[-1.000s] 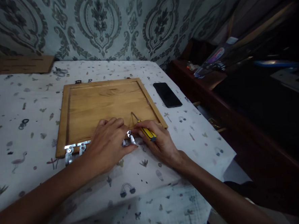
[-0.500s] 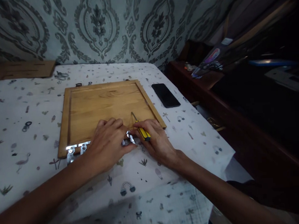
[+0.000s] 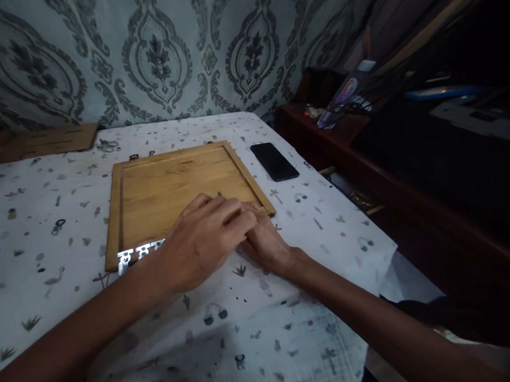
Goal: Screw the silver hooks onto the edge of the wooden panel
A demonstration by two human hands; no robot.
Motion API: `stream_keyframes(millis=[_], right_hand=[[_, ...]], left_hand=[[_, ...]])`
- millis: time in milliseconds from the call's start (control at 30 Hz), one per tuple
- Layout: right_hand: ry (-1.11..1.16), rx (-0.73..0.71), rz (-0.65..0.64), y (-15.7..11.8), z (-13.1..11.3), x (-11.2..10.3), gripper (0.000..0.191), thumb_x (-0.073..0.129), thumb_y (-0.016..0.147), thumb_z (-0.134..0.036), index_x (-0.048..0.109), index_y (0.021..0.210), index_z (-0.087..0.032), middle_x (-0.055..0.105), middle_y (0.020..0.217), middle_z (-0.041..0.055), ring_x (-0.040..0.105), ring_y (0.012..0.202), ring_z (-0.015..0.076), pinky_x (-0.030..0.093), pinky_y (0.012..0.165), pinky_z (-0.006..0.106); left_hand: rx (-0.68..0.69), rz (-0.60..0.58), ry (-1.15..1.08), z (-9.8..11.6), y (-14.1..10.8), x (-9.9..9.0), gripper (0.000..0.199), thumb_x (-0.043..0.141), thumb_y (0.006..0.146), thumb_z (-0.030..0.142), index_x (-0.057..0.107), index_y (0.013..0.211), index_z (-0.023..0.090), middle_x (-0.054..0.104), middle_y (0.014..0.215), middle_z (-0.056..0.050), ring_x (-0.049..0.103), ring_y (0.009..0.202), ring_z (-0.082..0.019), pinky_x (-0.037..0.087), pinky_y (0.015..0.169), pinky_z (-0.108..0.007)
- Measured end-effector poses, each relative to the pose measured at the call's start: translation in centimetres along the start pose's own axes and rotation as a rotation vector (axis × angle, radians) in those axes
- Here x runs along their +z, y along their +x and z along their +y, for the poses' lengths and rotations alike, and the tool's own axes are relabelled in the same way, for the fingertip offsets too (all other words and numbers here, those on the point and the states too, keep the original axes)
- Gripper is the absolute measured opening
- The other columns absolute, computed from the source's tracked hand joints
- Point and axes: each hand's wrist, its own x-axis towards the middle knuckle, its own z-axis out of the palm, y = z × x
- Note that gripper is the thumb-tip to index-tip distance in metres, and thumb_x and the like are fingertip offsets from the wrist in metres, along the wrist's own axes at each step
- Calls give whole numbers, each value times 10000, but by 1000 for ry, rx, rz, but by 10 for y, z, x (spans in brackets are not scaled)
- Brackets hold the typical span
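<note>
A person's left grip (image 3: 208,240) curls over the right grip (image 3: 269,242); whether either holds anything cannot be told. A wooden panel (image 3: 172,190) lies under and beyond them, metal brackets (image 3: 143,251) on its near edge to their left; beyond, rightward, a phone (image 3: 274,161) rests on the cloth-covered bench (image 3: 25,245).

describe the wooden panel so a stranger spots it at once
Find the white printed tablecloth, in front of the patterned backdrop. On it, partly hidden by the left hand, lies a flat yellow-brown wooden panel. Unlike the smaller black phone to its right, it has shiny metal pieces along its near edge.
</note>
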Motion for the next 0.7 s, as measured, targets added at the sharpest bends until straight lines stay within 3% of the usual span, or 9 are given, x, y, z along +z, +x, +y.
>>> stream_keyframes(millis=[200,300,400,467,533,600,700], right_hand=[[0,-8,-3,2,-2,-2,215,440,963,-193,616,1087,-174,674,964,116,617,919,270,520,821,437],[49,29,-3,4,-6,-4,341,434,993,-227,556,1299,-140,683,1018,129,628,971,270,519,861,439],[101,78,-17,3,-9,-3,578,458,1012,-265,318,1554,-124,694,935,90,637,909,249,520,863,429],[122,99,-34,3,-9,-2,697,454,1025,-274,131,1627,-129,692,872,59,635,849,229,522,849,412],[122,104,-37,2,-9,-1,738,435,1032,-267,40,1641,-137,693,862,51,628,823,218,523,832,398],[109,98,-27,1,-9,-1,731,421,1029,-255,40,1643,-140,695,865,56,624,828,221,524,829,400],[100,85,-21,1,-7,-2,681,403,1031,-259,116,1633,-125,702,862,67,622,863,236,522,861,427]], left_hand=[[79,-11,16,-8,1,0,157,456,987,77,589,976,160,678,942,-55,638,839,-183,464,711,-317],[74,32,14,-14,3,-7,137,467,994,110,599,989,148,686,939,-65,643,816,-192,483,704,-326],[-47,60,-67,-24,6,-22,112,505,997,176,614,993,149,681,924,-62,648,797,-198,498,677,-330],[-149,141,-161,-32,8,-36,69,554,975,204,615,968,171,680,925,-51,652,823,-196,517,706,-333],[-270,236,-271,-40,11,-49,40,606,946,243,605,950,204,683,947,-39,661,854,-193,535,726,-331],[-346,326,-390,-45,15,-59,110,667,910,291,587,928,218,681,920,-26,674,833,-182,553,699,-317],[-341,458,-426,-47,20,-65,247,767,835,356,569,854,210,642,779,-1,675,710,-174,545,585,-301]])
